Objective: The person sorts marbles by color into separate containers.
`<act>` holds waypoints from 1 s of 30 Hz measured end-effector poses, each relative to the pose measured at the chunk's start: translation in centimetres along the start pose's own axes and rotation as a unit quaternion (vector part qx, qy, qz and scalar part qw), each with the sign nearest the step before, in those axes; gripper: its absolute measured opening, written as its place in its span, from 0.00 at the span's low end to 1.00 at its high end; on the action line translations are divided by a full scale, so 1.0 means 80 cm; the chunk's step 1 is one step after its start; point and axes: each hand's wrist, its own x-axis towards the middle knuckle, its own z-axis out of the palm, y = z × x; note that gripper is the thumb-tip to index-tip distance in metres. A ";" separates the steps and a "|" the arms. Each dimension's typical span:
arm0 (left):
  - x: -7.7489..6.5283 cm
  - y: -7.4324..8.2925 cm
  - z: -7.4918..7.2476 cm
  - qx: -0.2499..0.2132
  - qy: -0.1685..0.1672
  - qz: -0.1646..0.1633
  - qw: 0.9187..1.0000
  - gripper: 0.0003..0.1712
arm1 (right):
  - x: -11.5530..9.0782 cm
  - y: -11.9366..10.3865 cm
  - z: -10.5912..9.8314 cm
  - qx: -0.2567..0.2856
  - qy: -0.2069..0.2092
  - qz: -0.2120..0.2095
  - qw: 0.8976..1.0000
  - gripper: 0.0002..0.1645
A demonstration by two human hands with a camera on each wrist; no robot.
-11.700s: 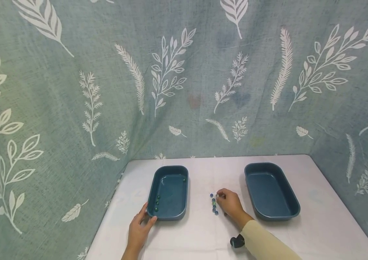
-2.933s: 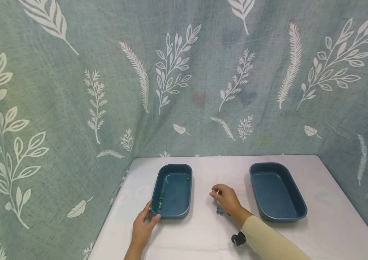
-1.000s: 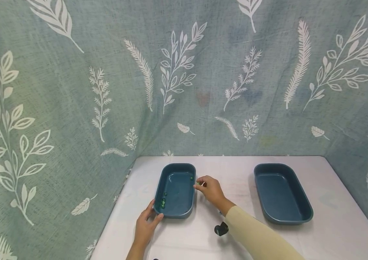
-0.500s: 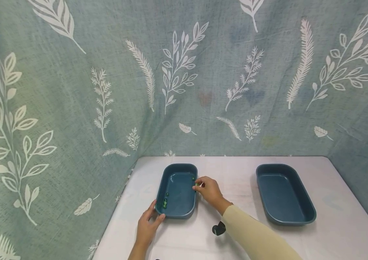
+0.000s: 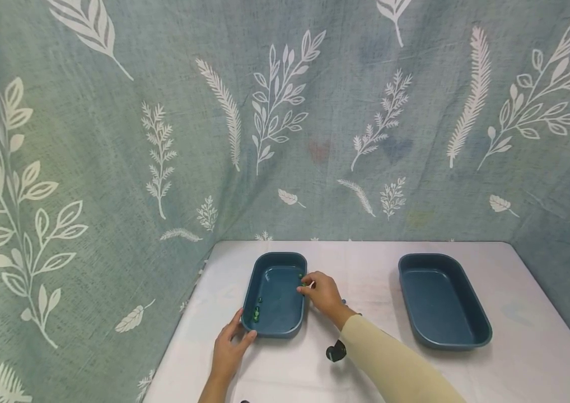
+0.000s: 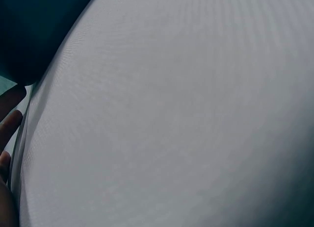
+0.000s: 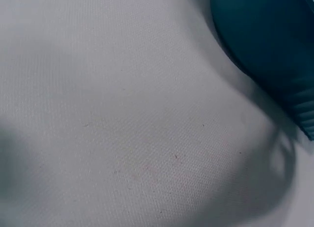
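My left hand (image 5: 229, 350) rests at the near left corner of a dark blue tray (image 5: 248, 291), thumb on the front and fingers along the side. In the left wrist view its fingertips (image 6: 14, 97) meet the tray. Several green marbles (image 5: 257, 314) lie by the tray's left wall, and another green marble (image 5: 300, 276) sits near its right wall. My right hand (image 5: 324, 294) reaches over the right rim, pinching a small green marble (image 5: 303, 285) between thumb and fingers. The right wrist view shows only cloth and the tray's outside (image 7: 265, 36).
A second dark blue tray (image 5: 438, 302), with nothing seen in it, stands to the right on the white cloth (image 5: 365, 268). Blue marbles (image 5: 344, 301) show beside my right wrist, partly hidden by it. A black device (image 5: 336, 351) hangs under the right sleeve.
The right hand has carried a green marble from the middle of the cloth left to the tray's right rim. More green marbles are in the tray than earlier. The left hand stays put.
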 end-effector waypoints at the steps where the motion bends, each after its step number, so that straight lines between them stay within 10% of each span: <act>1: 0.000 0.000 0.000 0.000 0.001 -0.001 1.000 0.41 | 0.001 0.000 0.000 0.001 0.000 0.002 1.000 0.14; 30: 0.004 -0.009 0.003 0.000 0.003 0.008 1.000 0.41 | 0.000 0.012 -0.008 -0.019 -0.032 -0.013 0.999 0.16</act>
